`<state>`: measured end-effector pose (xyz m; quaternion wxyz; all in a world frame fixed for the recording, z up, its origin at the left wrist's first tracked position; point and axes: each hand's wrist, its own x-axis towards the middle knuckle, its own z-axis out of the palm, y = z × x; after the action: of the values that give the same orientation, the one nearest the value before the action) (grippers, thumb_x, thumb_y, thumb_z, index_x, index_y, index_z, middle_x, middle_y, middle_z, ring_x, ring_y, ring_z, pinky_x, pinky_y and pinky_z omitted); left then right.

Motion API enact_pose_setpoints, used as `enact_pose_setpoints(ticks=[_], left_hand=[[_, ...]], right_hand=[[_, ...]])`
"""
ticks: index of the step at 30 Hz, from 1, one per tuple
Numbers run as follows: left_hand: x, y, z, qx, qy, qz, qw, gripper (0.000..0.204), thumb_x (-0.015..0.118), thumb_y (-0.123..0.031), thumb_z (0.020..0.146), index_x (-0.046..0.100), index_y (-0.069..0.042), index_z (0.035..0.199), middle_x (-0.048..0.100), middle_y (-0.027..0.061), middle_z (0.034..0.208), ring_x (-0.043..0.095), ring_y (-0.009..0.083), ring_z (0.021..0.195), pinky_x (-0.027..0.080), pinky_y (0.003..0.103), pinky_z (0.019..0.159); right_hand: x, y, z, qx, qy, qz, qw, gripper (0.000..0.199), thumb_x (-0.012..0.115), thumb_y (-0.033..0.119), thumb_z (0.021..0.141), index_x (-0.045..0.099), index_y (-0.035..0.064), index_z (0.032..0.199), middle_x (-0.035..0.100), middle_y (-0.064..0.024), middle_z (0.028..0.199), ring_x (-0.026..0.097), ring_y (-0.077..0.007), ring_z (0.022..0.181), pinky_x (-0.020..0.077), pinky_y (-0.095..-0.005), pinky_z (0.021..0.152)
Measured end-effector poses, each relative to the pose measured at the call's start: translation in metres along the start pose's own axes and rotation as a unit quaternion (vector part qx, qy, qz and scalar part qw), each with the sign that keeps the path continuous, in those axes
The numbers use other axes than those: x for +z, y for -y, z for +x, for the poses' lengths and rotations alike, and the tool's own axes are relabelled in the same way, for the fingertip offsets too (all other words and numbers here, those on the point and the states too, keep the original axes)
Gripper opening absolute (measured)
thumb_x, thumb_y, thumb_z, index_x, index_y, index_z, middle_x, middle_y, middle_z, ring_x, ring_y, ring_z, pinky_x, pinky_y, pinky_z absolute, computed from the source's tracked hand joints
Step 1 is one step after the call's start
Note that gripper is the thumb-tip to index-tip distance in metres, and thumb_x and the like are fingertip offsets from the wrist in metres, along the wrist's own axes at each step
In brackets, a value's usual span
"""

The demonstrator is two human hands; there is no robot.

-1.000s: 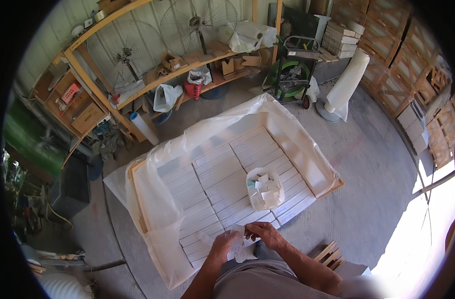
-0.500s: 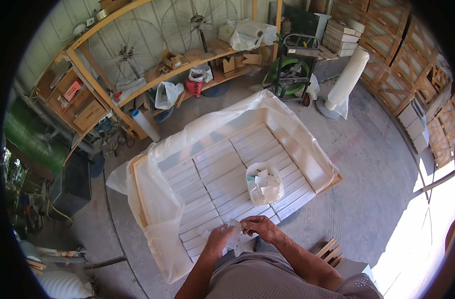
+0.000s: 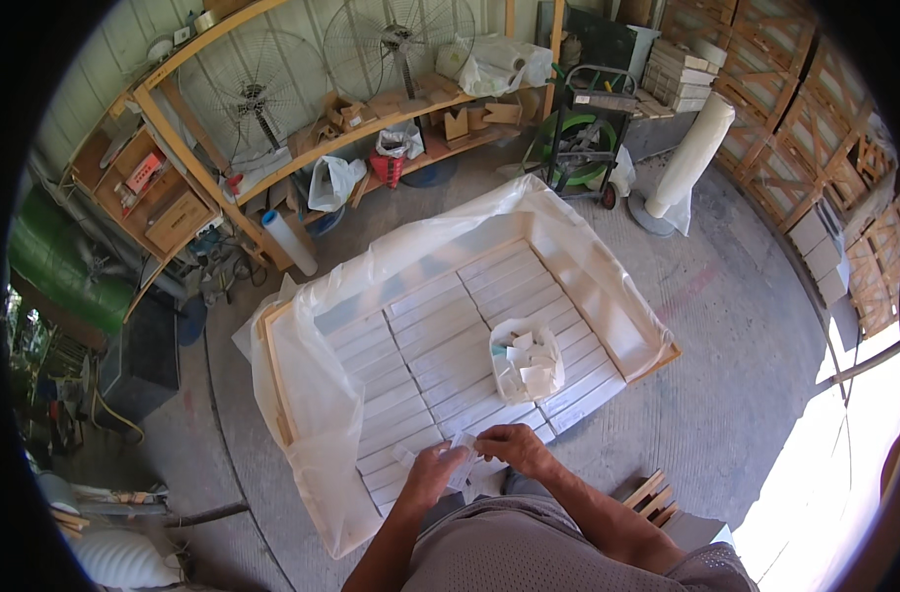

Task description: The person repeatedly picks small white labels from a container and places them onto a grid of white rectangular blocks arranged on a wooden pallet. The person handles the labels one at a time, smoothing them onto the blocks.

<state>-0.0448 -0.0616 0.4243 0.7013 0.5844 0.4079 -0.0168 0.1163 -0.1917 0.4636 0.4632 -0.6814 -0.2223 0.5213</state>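
Grey concrete floor (image 3: 736,296) on every side of the work, with its broadest stretch to the right, bordered there by stacked slatted wooden crates (image 3: 765,89) and, lower down, by a glaring patch of sunlight. Along the far wall, timber shelving (image 3: 186,150), with a narrower band of floor between its foot and the work. At the centre, a low wooden crate lined with translucent film (image 3: 326,380): film walls standing at the left, far and right sides, bulging outward at the left, and timber edges showing at the left and at the right corner. Near side without a raised film wall, just in front of the person. Inside, rows of long white packs (image 3: 440,345), laid flat, with dark gaps between rows. Well apart beyond the right corner, a tall wrapped roll (image 3: 691,163) on a round base. On the packs toward the right, a white tub (image 3: 502,387) full of pale scraps. On the left shelf, a brown carton (image 3: 179,222) with dark print and a red box (image 3: 146,171) with pale lettering, both too small to read. Left hand (image 3: 434,471) closed on a thin white sheet (image 3: 461,472), above the crate's near edge. Right hand (image 3: 514,446) with fingertips drawn together at the sheet's right edge; cannot tell whether pinching it.
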Motion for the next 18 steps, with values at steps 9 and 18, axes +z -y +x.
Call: enact_pose_setpoints(ticks=[9,18], left_hand=[[0.006,-0.027,-0.009,0.064,-0.012,0.203,0.977,0.039,0.063,-0.032,0.089,0.065,0.006,0.101,0.067,0.0127,0.079,0.059,0.0131,0.072,0.049,0.031,0.068],[0.005,-0.036,-0.008,0.037,0.019,0.163,0.986,0.033,0.063,-0.029,0.088,0.067,0.002,0.097,0.067,0.0092,0.079,0.059,0.0122,0.070,0.048,0.030,0.067]], right_hand=[[0.014,-0.014,0.001,-0.104,-0.137,-0.144,0.975,0.025,0.069,0.021,0.081,0.072,0.0016,0.097,0.072,-0.0111,0.078,0.068,-0.0171,0.067,0.0544,-0.0302,0.067],[0.020,-0.018,0.003,-0.137,-0.181,-0.202,0.953,0.022,0.067,0.018,0.080,0.071,0.0017,0.095,0.071,-0.0126,0.075,0.069,-0.0193,0.064,0.0549,-0.0301,0.065]])
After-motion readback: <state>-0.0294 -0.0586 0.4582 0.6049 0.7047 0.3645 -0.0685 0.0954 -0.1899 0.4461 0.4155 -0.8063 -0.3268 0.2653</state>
